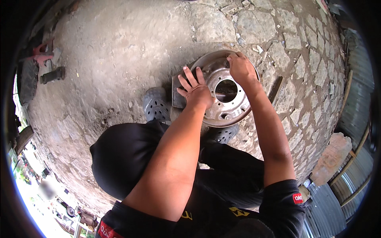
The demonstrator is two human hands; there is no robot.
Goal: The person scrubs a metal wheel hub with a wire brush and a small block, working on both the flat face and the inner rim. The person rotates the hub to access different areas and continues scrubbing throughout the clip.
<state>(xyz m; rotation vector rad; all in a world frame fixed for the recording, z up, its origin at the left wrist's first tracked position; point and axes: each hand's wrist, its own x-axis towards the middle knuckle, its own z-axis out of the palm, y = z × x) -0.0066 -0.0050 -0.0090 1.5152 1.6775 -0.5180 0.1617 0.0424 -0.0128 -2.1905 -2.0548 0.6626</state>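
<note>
Two bare hands work at a round steel wheel rim (234, 108), which sits just beyond the person's feet on the stone-and-earth ground (119, 55), its face turned upward. Its metal is worn and brownish grey, with a large round opening at the centre and several small holes around that opening.

The left hand (197, 90) is spread wide, its palm against the left part of the rim and its fingers fanned out toward the rim's far left edge. The right hand (241, 68) is at the far right part of the rim, fingers bent and drawn together at a small dark spot; whether they grip anything there I cannot tell.

A dark flat-sided piece (177, 92) shows partly from under the rim's left side; how far the rim rests on it is hidden. Right of the rim, just beside it, lies a narrow dark bar (275, 89). One grey perforated clog (156, 104) stands to the near left of the rim, and the other clog (225, 134) is at its near edge, partly covered by it. Well left of the rim are a dark cylindrical part (52, 75) and a red metal piece (41, 54).
</note>
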